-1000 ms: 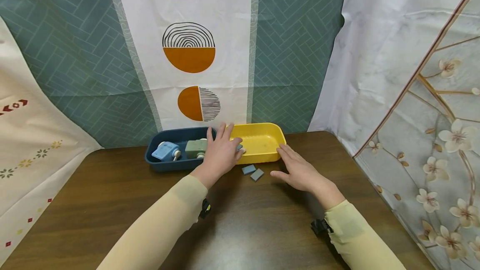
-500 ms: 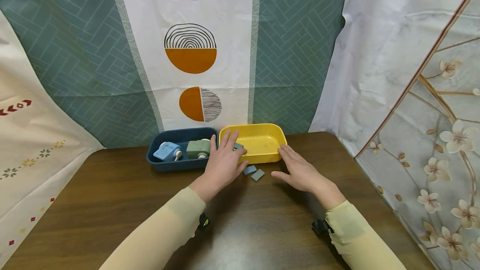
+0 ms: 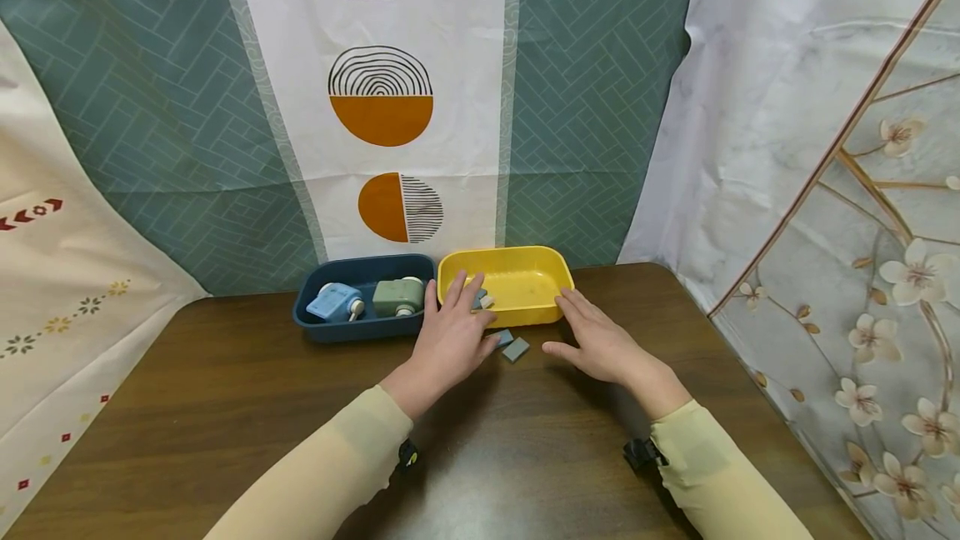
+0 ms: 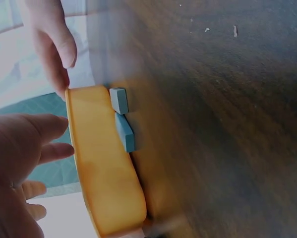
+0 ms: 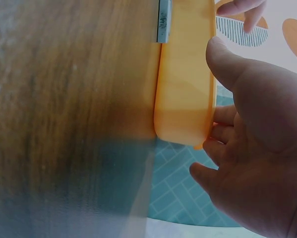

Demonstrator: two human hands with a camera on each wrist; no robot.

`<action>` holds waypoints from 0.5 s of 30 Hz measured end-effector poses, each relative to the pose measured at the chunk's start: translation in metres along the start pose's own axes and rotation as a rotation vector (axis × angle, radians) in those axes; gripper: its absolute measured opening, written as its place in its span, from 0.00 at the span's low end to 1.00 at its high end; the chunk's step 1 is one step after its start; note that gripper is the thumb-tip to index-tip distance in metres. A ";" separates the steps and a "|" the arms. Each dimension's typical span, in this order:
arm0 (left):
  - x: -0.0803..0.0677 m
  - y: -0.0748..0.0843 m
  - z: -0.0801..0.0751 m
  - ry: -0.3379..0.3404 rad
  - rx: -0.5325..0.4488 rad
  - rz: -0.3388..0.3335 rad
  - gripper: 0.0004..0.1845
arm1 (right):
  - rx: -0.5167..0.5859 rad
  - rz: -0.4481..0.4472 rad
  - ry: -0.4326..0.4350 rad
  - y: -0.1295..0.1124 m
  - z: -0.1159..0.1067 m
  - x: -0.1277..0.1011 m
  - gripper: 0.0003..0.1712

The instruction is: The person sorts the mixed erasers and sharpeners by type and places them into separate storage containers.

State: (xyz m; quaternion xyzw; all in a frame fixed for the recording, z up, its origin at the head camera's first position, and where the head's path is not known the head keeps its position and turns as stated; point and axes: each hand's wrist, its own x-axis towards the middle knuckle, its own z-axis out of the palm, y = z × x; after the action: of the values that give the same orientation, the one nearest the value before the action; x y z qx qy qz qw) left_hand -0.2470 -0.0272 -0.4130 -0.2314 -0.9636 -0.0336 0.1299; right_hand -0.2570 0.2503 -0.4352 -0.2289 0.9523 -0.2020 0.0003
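My left hand (image 3: 459, 322) lies flat and open at the front-left rim of the yellow tray (image 3: 551, 269), its fingers straight and holding nothing. Just past its fingertips, a small blue-grey piece (image 3: 480, 299) with a white bit lies inside the tray. Two blue-grey blocks (image 3: 515, 349) lie on the table by my left thumb, against the tray's front wall; the left wrist view shows these blocks (image 4: 121, 116) beside the yellow tray (image 4: 103, 168). My right hand (image 3: 581, 332) rests open on the table at the tray's front-right corner, also empty.
A dark blue tray (image 3: 360, 266) touches the yellow one on the left and holds a light blue toy (image 3: 331, 304) and a green toy (image 3: 396, 297). Patterned curtains hang close behind and to the right. The brown table (image 3: 247, 390) stretches toward me.
My left hand drew back out of the yellow tray toward me, leaving the small blue-grey piece inside. The right hand stayed still.
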 end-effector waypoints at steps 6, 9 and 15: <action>-0.002 -0.001 0.004 -0.018 -0.002 0.006 0.21 | 0.000 -0.002 0.001 0.000 0.000 -0.001 0.54; -0.003 -0.001 0.007 -0.027 -0.001 0.009 0.21 | -0.003 -0.003 0.000 -0.001 0.000 -0.001 0.54; -0.002 -0.002 0.010 -0.052 -0.002 0.008 0.21 | -0.004 -0.008 0.008 0.000 0.001 0.000 0.54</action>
State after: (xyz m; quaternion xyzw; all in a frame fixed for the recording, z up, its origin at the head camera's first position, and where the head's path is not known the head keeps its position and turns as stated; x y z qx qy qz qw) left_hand -0.2485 -0.0290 -0.4233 -0.2360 -0.9657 -0.0279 0.1047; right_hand -0.2567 0.2503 -0.4358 -0.2318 0.9518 -0.2010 -0.0045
